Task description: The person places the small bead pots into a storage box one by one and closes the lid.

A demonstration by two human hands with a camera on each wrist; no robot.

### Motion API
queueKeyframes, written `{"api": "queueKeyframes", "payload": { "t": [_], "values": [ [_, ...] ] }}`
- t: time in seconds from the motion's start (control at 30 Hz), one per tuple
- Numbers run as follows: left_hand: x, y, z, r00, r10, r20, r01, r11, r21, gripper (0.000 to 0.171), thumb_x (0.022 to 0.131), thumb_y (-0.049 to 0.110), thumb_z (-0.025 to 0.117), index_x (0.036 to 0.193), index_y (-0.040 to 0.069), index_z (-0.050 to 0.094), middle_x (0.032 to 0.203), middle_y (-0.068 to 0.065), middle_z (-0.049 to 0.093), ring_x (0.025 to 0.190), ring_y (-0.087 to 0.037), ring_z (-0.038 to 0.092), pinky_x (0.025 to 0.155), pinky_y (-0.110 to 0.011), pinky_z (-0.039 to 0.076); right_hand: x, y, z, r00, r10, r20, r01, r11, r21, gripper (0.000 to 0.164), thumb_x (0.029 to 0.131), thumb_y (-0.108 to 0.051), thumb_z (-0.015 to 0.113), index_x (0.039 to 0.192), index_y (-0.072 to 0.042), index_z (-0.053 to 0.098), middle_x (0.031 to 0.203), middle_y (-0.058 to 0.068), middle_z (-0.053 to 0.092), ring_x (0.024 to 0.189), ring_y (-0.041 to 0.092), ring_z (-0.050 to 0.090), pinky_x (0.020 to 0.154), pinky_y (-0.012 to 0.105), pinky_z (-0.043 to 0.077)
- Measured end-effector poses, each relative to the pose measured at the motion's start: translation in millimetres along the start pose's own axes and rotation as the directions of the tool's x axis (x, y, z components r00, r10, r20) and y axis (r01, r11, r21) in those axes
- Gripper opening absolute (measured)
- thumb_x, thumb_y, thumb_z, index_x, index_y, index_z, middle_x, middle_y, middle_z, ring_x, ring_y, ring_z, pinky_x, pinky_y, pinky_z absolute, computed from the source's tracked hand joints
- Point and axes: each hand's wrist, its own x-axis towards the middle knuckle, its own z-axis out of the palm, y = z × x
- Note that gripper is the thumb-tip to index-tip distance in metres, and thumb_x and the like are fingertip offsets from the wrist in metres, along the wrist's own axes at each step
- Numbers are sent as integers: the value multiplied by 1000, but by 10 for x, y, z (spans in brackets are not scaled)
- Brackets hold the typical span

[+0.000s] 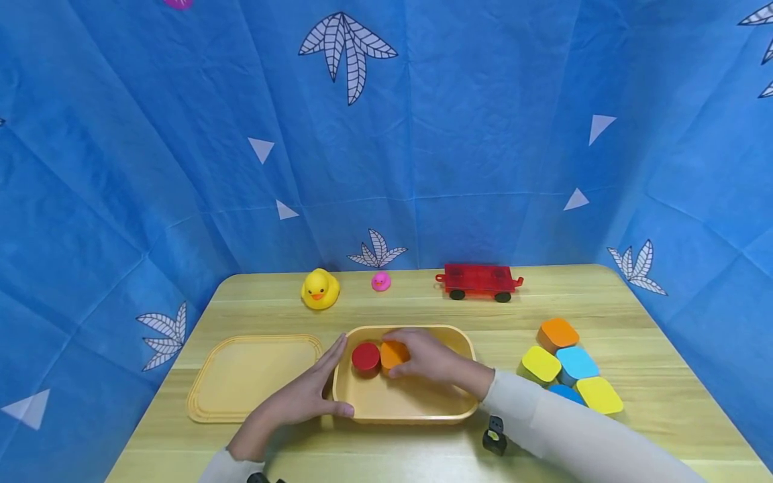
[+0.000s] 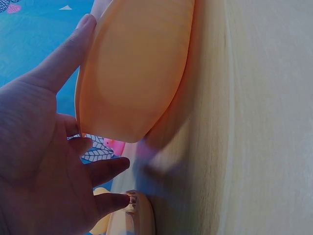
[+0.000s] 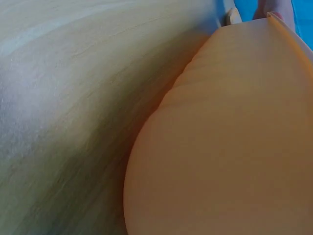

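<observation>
A pale orange-yellow plastic box (image 1: 423, 402) with rounded corners stands in the middle of the table. My left hand (image 1: 308, 396) rests against its left end, fingers spread and mostly straight, thumb on the front corner. The left wrist view shows that hand (image 2: 49, 127) beside the box's outer wall (image 2: 137, 63). Inside the box, my right hand (image 1: 425, 355) holds an orange block (image 1: 394, 354) between thumb and fingers. A red round block (image 1: 366, 359) sits just left of it. The right wrist view shows mainly the box's outside (image 3: 220, 137); the right hand is hidden there.
A matching lid (image 1: 253, 376) lies left of the box. At the back are a yellow duck (image 1: 320, 290), a small pink duck (image 1: 381, 281) and a red wheeled cart (image 1: 480, 280). Several blocks, including a light blue block (image 1: 578, 363), cluster at right. A blue curtain (image 1: 410, 147) hangs behind.
</observation>
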Motion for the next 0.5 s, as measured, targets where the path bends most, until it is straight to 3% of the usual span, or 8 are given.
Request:
{"api": "queueKeyframes", "payload": {
  "t": [0.23,0.5],
  "values": [
    [12,-25,7,1000,-23,10,23,1000,-2,125,82,50,85,167,24,-3,174,4,-5,160,-29,5,125,-55,18,24,-14,29,1000,25,5,-25,1000,6,65,84,-21,88,139,1,61,138,15,65,131,34,58,115,50,43],
    [12,-15,2,1000,-27,11,27,999,-17,125,81,49,85,167,23,-3,174,3,-5,160,-29,5,125,-56,19,-47,-37,-59,999,43,-29,-41,997,61,62,82,-22,89,136,-2,65,130,12,69,117,30,63,107,49,50]
  ]
}}
